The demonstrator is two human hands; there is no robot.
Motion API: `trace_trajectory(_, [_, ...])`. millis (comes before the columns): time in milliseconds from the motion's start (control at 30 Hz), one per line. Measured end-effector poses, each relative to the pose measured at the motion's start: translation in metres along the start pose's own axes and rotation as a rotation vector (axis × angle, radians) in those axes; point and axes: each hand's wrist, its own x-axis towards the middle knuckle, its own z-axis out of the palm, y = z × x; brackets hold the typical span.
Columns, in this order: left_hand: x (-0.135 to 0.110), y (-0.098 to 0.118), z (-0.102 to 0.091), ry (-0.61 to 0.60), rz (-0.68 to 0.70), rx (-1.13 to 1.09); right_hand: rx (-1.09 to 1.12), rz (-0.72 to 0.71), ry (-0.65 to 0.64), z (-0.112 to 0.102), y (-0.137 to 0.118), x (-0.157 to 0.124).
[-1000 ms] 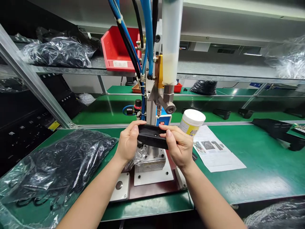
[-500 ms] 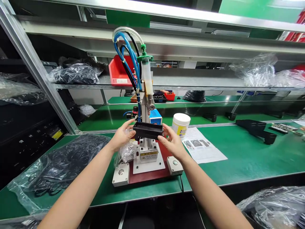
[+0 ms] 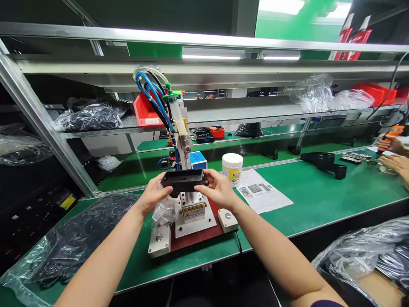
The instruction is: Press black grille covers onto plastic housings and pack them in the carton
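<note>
Both hands hold one black plastic housing (image 3: pixel 182 181), long and flat, level above the metal fixture (image 3: pixel 192 208) of a small dispensing press; whether it touches the fixture cannot be told. Left hand (image 3: pixel 152 197) curled round the housing's left end, fingers beneath, thumb on the near edge. Right hand (image 3: pixel 217 191) closed on the right end, thumb and forefinger pinching the corner. A crumpled clear bag (image 3: pixel 164 212) sits just below the left hand, against the fixture. Behind the housing rises the press column with blue hoses (image 3: pixel 152 96) and a tilted syringe barrel (image 3: pixel 179 118). Two grey push-button blocks (image 3: pixel 227 219) flank the red base plate. White jar (image 3: pixel 232 168) stands right of the press, near a printed sheet (image 3: pixel 263 197) lying flat on the green worktop (image 3: pixel 322 200). Large bag of black rings (image 3: pixel 76 238) at the left. Far right, another person's hands (image 3: pixel 392 146) rest on the same worktop, well apart
</note>
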Motion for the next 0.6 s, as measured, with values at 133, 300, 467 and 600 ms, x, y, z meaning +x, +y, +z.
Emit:
trace_trajectory(133, [-0.035,0.006,-0.002,0.049,-0.015,-0.005,-0.011,-0.061,-0.021,0.013,-0.013,-0.029])
trace_trajectory(300, [-0.083,-0.002,-0.009,0.087,-0.113,0.043,0.152,0.043,-0.068,0.036,-0.012,-0.047])
trace_trajectory(467, [-0.126,-0.006,-0.027,0.227,-0.224,0.309,0.055,-0.008,-0.102,0.054,0.011,-0.069])
trace_trajectory(600, [-0.113,-0.01,-0.068,0.566,-0.373,0.602,-0.442,-0.385,-0.054,0.056,0.059,-0.12])
